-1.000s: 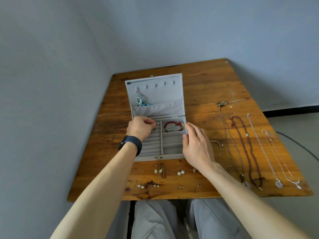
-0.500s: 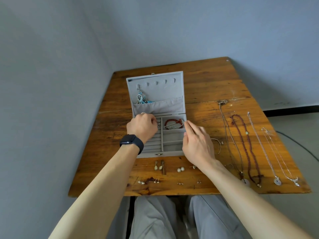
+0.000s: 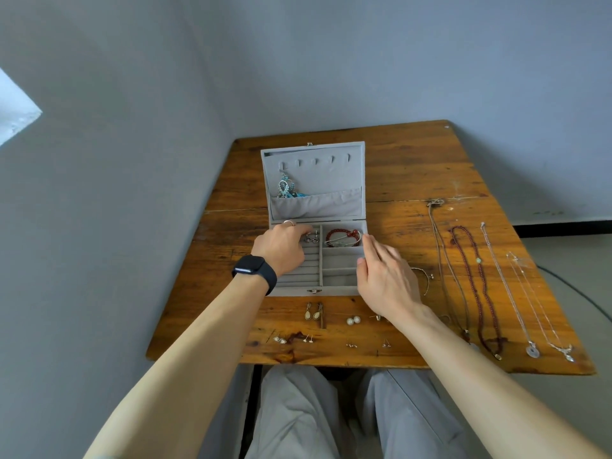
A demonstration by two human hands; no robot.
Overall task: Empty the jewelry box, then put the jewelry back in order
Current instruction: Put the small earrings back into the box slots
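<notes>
Left hand [image 3: 281, 246] has barely moved, fingers curled at the far-left slot of the box [image 3: 337, 290]; can't tell if it's pinching anything. Small earrings [image 3: 312, 238] sit just right of its fingertips, while the right hand [image 3: 385, 276] lies flat on the right wall.

Left hand [image 3: 281, 246] reached forward, knuckles up, fingers curled under, grip unclear, right hand [image 3: 385, 276] near it, palm down, fingers [image 3: 374, 246] straight and close together, both bare forearms stretched forward
</notes>
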